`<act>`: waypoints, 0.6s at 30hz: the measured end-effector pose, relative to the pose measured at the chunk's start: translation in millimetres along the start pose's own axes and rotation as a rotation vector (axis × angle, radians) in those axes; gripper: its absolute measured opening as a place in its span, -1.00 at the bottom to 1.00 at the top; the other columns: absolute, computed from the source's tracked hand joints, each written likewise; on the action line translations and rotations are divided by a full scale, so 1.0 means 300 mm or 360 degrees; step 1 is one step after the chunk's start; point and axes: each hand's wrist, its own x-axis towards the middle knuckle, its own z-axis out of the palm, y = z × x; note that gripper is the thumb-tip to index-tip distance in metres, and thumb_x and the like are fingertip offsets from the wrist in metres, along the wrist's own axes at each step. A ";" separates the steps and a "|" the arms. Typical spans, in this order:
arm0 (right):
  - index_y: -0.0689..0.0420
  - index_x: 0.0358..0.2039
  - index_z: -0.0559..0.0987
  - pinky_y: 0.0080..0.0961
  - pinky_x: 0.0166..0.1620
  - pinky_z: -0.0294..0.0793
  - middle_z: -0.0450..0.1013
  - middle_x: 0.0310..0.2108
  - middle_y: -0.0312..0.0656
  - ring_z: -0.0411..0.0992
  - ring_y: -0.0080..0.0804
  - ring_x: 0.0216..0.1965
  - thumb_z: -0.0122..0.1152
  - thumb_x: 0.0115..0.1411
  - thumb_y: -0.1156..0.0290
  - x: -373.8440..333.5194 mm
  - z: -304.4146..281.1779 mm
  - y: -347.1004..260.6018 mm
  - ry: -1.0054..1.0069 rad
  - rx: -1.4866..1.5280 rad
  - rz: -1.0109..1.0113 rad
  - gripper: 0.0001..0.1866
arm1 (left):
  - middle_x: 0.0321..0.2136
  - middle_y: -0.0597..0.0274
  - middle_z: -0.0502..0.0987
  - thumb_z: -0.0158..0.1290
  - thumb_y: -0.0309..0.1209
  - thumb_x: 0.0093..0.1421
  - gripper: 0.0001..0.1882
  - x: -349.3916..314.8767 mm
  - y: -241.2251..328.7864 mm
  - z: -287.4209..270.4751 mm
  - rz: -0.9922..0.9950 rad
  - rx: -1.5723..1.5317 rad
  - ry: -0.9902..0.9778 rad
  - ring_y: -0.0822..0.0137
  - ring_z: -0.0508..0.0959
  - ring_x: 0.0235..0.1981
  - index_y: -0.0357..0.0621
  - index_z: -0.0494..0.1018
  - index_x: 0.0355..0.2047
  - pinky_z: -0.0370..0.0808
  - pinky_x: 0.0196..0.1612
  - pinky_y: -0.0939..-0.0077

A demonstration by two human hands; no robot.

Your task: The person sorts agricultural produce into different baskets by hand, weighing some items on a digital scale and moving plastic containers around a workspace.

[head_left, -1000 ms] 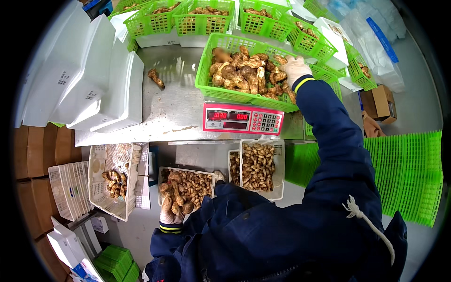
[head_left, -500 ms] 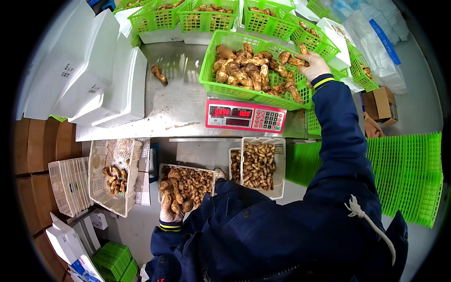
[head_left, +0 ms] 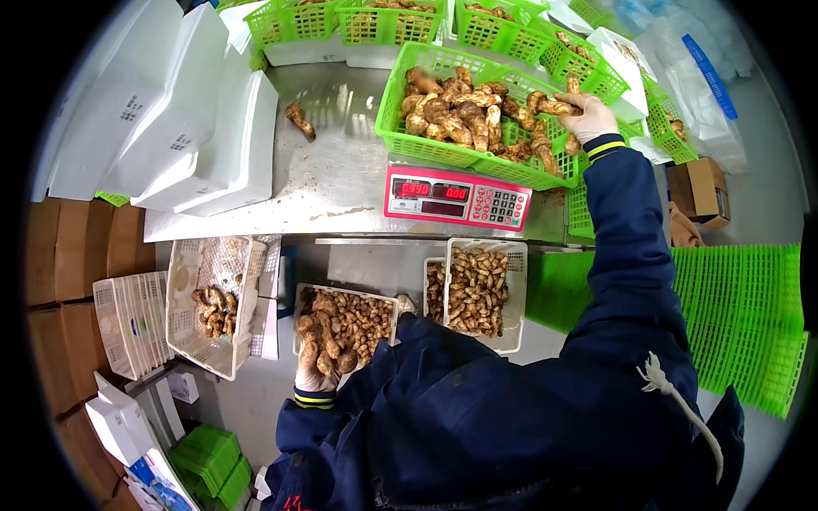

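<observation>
My right hand [head_left: 590, 117], in a pale glove, is closed on mushrooms at the right end of a green plastic basket [head_left: 396, 140]. One long brown mushroom [head_left: 555, 105] points left from the fingers, and another stands up beside it. Many thick-stemmed mushrooms [head_left: 456, 128] fill the basket's left part. The basket rests over a red-framed digital scale [head_left: 456, 198] with a lit display. Low on the left, my gloved left hand [head_left: 311, 375] is wrapped round a bunch of mushrooms [head_left: 319, 336], above a white crate [head_left: 396, 319] of smaller mushrooms. Its fingers are partly hidden by the bunch.
A lone mushroom [head_left: 300, 121] lies on the metal table [head_left: 332, 166]. White foam boxes [head_left: 230, 140] stand at left, and green baskets [head_left: 392, 30] line the back. Below the table's edge are more white crates [head_left: 511, 336]; stacked green baskets [head_left: 733, 315] stand at right.
The whole view has shifted slightly, so things sit further right and higher. My right hand has moved a little with its mushrooms at the basket's end. My left hand keeps its bunch.
</observation>
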 end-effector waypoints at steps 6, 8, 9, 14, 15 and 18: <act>-0.08 -0.02 0.59 -0.37 0.03 0.42 0.49 -0.13 0.03 0.46 -0.11 -0.08 0.22 -0.09 0.25 0.047 0.010 -0.030 0.0012 0.0109 -0.0052 -0.48 | 0.18 0.12 0.29 0.01 -0.17 0.27 -0.41 -0.025 -0.003 -0.054 0.0047 -0.0021 -0.0132 0.08 0.44 0.03 0.04 0.12 0.26 0.53 -0.18 0.20; 0.05 0.00 0.57 -0.42 0.00 0.42 0.52 -0.11 -0.03 0.49 -0.24 -0.09 0.21 -0.04 0.29 0.042 0.043 0.084 0.0032 0.0242 -0.0088 -0.49 | 0.14 0.09 0.33 -0.13 -0.08 0.33 -0.42 0.018 0.017 -0.027 -0.0128 0.0069 0.0102 0.07 0.48 -0.01 0.03 0.09 0.28 0.54 -0.22 0.19; 0.12 0.02 0.55 -0.54 -0.06 0.43 0.53 -0.09 -0.13 0.49 -0.42 -0.15 0.20 0.01 0.35 0.043 0.055 0.149 -0.0168 0.0631 0.0127 -0.51 | 0.13 0.04 0.35 -0.12 -0.08 0.32 -0.39 0.026 0.019 -0.058 -0.0112 -0.0007 0.0132 0.03 0.45 0.04 -0.04 0.08 0.28 0.55 -0.11 0.07; 0.27 0.10 0.45 -0.61 -0.12 0.47 0.50 -0.14 -0.14 0.47 -0.49 -0.20 0.28 0.14 0.41 0.001 0.056 0.017 -0.0217 0.1382 0.0203 -0.50 | 0.04 -0.06 0.41 -0.04 -0.14 0.27 -0.38 0.003 0.090 -0.035 0.0148 -0.0318 -0.0114 0.04 0.52 -0.05 -0.14 0.12 0.25 0.49 0.01 -0.01; 0.28 0.11 0.43 -0.62 -0.19 0.48 0.49 -0.13 -0.14 0.47 -0.50 -0.25 0.23 0.16 0.46 0.004 0.078 -0.078 -0.0302 0.1592 0.0164 -0.52 | 0.04 -0.06 0.41 -0.03 -0.15 0.26 -0.38 -0.053 0.095 -0.018 0.0215 -0.0365 -0.0097 0.05 0.53 -0.06 -0.14 0.13 0.25 0.50 0.01 0.00; 0.27 0.11 0.43 -0.70 -0.38 0.41 0.50 -0.19 -0.17 0.38 -0.60 -0.42 0.19 0.13 0.52 -0.095 0.072 -0.338 -0.0680 0.1892 -0.0050 -0.51 | -0.03 -0.12 0.44 0.01 -0.27 0.26 -0.46 -0.070 0.113 -0.043 0.0270 -0.0351 -0.0127 0.13 0.55 -0.15 -0.18 0.19 0.19 0.53 -0.07 0.19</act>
